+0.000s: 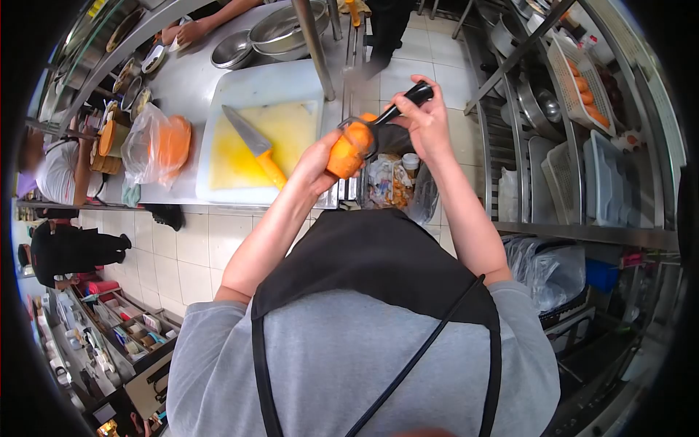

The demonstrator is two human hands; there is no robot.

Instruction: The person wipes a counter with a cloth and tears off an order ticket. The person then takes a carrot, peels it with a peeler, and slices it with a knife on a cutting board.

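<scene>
My left hand (317, 162) is wrapped round a thick, peeled-looking orange vegetable (344, 156), its exact kind unclear. In my right hand (428, 120) is a peeler (397, 109) by its black handle, with the head against the vegetable's upper right side. Both are in front of my apron, just past the counter's right edge. Below them stands a bin (393, 182) with orange scraps and plastic in it. To the left, a knife (251, 138) with an orange handle lies on a yellow-stained white cutting board (306, 84).
A clear plastic bag (149, 142) with something orange sits left of the board. Metal bowls (280, 33) stand at the back, near another person's hand (193, 33). A metal post (313, 51) rises behind the board. Shelves at right hold a basket (575, 76) of orange items.
</scene>
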